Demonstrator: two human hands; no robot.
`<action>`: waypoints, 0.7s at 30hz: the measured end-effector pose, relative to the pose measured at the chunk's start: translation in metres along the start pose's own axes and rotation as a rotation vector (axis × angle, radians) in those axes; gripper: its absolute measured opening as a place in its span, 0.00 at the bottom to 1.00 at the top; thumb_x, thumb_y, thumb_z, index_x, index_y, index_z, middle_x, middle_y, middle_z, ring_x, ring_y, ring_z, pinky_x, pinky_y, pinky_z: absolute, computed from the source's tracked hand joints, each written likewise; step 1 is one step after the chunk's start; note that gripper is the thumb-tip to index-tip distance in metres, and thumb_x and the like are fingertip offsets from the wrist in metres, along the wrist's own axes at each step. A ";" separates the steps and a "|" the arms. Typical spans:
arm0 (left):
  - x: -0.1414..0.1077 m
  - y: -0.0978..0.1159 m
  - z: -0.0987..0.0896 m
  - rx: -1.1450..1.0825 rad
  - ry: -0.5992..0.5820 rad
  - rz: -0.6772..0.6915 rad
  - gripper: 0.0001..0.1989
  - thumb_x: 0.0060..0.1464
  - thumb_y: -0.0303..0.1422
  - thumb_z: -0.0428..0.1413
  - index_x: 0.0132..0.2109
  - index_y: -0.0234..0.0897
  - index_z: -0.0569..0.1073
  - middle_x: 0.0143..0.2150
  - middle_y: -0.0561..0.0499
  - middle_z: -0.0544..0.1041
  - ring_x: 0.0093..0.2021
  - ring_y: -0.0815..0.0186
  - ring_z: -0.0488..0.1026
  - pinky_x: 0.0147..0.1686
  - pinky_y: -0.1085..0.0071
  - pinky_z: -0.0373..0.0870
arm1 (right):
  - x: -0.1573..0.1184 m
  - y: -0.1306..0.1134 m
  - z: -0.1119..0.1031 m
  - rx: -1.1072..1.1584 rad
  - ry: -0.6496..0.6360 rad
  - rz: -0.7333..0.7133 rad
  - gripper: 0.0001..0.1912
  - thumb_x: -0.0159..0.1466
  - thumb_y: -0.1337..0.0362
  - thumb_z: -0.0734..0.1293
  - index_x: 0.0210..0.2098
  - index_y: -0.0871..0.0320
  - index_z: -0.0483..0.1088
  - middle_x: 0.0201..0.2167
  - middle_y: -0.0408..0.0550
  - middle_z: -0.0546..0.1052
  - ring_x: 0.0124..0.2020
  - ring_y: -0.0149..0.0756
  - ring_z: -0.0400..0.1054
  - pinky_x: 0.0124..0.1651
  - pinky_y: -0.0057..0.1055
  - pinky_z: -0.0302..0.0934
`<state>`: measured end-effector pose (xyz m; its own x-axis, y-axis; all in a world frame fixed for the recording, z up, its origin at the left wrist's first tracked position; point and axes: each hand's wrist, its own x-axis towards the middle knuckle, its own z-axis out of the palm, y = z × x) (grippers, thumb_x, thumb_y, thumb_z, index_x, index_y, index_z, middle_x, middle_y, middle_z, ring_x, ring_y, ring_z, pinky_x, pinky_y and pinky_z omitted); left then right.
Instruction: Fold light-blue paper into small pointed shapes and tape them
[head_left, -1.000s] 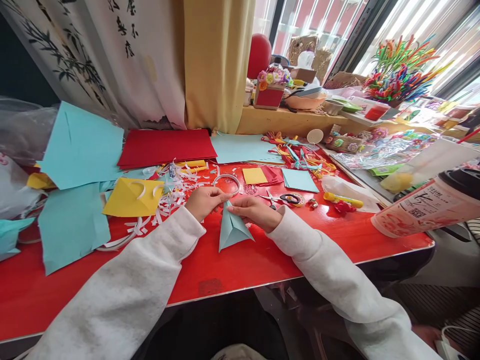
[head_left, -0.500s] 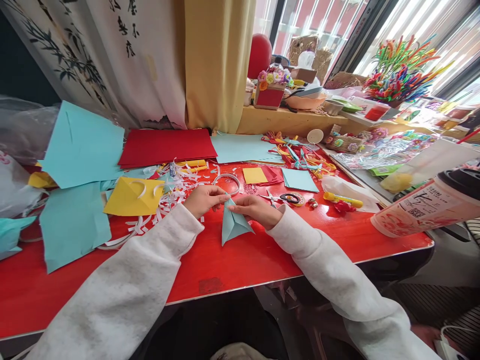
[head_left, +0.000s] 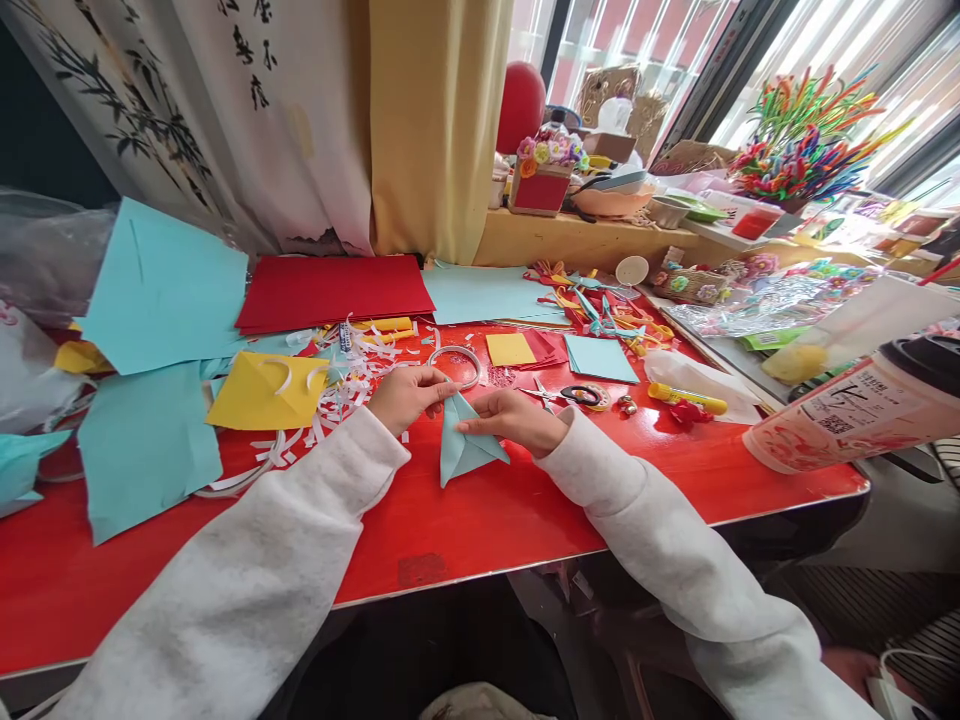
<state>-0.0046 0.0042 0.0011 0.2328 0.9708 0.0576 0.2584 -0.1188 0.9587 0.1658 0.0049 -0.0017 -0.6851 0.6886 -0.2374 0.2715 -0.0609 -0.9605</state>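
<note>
A folded piece of light blue paper (head_left: 469, 455) with a pointed top and flared lower corners is held between both hands, just above the red table (head_left: 525, 530). My left hand (head_left: 409, 397) pinches its upper tip between thumb and fingers. With thumb and fingers closed on its right side, my right hand (head_left: 517, 420) grips the same paper. Part of the paper is hidden behind the right fingers. Just beyond the hands lies a roll of tape or ring (head_left: 466, 362).
Scissors (head_left: 555, 395), a yellow glue stick (head_left: 686, 398) and stacked blue squares (head_left: 600, 358) lie to the right. A lidded cup (head_left: 840, 410) leans near the right edge. Left are white paper scraps (head_left: 352, 400), yellow paper (head_left: 262, 390) and large blue sheets (head_left: 150, 450). Red sheets (head_left: 337, 295) lie behind.
The folded blue paper has turned slightly and shows more of its left face. My right fingers have shifted a little along it; both hands still hold it.
</note>
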 end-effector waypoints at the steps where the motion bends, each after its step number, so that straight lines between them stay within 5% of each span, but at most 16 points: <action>1: 0.000 -0.001 0.000 -0.004 0.007 0.008 0.13 0.41 0.40 0.55 0.25 0.32 0.68 0.19 0.54 0.67 0.19 0.73 0.63 0.21 0.75 0.61 | 0.000 0.000 0.000 -0.007 0.007 -0.018 0.16 0.48 0.55 0.67 0.22 0.63 0.63 0.16 0.37 0.59 0.17 0.21 0.50 0.19 0.22 0.45; 15: 0.001 0.001 -0.006 0.031 0.039 0.040 0.13 0.42 0.40 0.54 0.24 0.34 0.67 0.19 0.55 0.66 0.20 0.73 0.63 0.23 0.75 0.61 | 0.000 -0.001 -0.004 -0.027 -0.026 -0.015 0.16 0.51 0.55 0.65 0.24 0.64 0.65 0.15 0.38 0.63 0.16 0.21 0.55 0.18 0.21 0.50; 21: 0.003 -0.001 -0.016 0.087 0.090 0.055 0.13 0.42 0.41 0.53 0.25 0.34 0.68 0.18 0.55 0.65 0.19 0.72 0.62 0.21 0.75 0.60 | -0.005 -0.008 -0.007 0.100 -0.179 0.125 0.18 0.50 0.54 0.65 0.31 0.65 0.66 0.23 0.45 0.71 0.23 0.27 0.67 0.26 0.24 0.62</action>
<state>-0.0192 0.0110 0.0052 0.1643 0.9767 0.1377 0.3290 -0.1859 0.9258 0.1716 0.0067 0.0082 -0.7620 0.5325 -0.3686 0.2996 -0.2147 -0.9296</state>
